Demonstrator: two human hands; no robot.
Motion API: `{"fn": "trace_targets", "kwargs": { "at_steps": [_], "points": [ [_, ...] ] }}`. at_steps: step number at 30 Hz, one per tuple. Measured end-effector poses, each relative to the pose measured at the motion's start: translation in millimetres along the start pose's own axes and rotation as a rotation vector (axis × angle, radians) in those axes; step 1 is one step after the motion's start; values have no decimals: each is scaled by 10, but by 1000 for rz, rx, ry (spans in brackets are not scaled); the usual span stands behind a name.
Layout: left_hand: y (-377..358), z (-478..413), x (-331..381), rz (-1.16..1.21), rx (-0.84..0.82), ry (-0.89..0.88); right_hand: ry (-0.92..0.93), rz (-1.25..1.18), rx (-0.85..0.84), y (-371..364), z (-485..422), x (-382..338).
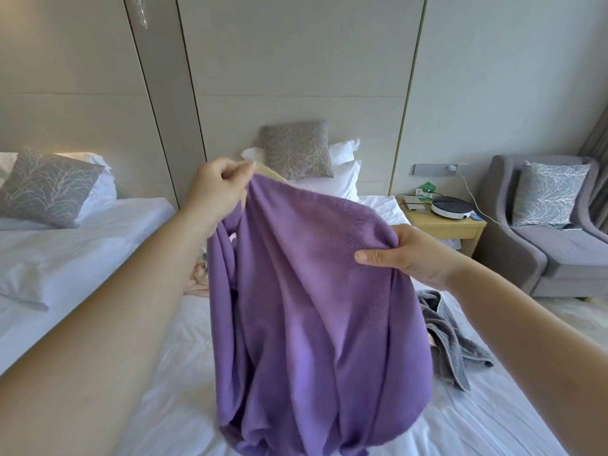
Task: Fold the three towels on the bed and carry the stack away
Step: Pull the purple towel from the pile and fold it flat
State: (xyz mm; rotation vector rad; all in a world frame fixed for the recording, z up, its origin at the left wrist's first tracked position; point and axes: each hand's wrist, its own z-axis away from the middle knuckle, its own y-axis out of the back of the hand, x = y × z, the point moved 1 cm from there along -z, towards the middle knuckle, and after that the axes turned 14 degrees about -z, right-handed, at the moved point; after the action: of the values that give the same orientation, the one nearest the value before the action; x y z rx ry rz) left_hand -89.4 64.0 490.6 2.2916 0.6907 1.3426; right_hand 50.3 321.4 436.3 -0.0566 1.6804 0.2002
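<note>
Purple towel (312, 307) lifted above the white bed (158, 350), hanging with long axis roughly vertical, lower end bunched at the bottom of the view; cannot tell whether touching the sheet. Top edge sloping down from upper left to lower right, stretched between the two grips. Soft, matte cloth with a fine ribbed weave, falling in deep lengthwise folds, left side gathered into a thick rope-like roll. Pale cream strip (267, 172) showing at the top corner; cannot tell whether part of the same towel.

Left grip (221, 183) clamped on the upper corner, thumb and curled fingers pinching the cloth at its highest point. Right grip (406, 255) holding the top edge lower and to the right, thumb laid across the front, fingers hidden behind the fabric. Bulk of the towel hanging below and between both grips.

Behind, on the bed: pink towel (198, 280), crumpled, just left of the hanging cloth and partly hidden by it; grey towel (452, 337), thicker, with a stitched border, rumpled to the right.

At the headboard, white pillows (342, 179) and a grey cushion (296, 149) with a branch pattern. Beside the bed, pale wood counter (444, 227) carrying a round white device (451, 207); beyond it, grey upholstered armchair (559, 255). Second bed (82, 235) at left.
</note>
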Motion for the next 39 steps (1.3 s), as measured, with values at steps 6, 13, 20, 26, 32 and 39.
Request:
{"fn": "trace_targets", "kwargs": {
  "at_steps": [6,13,20,26,32,39],
  "points": [
    [-550,598,158,327,-728,-267,30,225,-7,-297,-111,-204],
    [-755,800,175,146,-972,-269,-64,80,-67,-239,-3,-144],
    [-627,581,255,163,-722,-344,-165,74,-150,-23,158,-34],
    [-450,420,222,151,-481,-363,-136,130,-116,31,240,-19],
    [-336,384,167,212,-345,-348,-107,169,-137,-32,254,-2],
    [-335,406,194,258,-308,-304,10,523,-219,-389,233,150]
  ]
}}
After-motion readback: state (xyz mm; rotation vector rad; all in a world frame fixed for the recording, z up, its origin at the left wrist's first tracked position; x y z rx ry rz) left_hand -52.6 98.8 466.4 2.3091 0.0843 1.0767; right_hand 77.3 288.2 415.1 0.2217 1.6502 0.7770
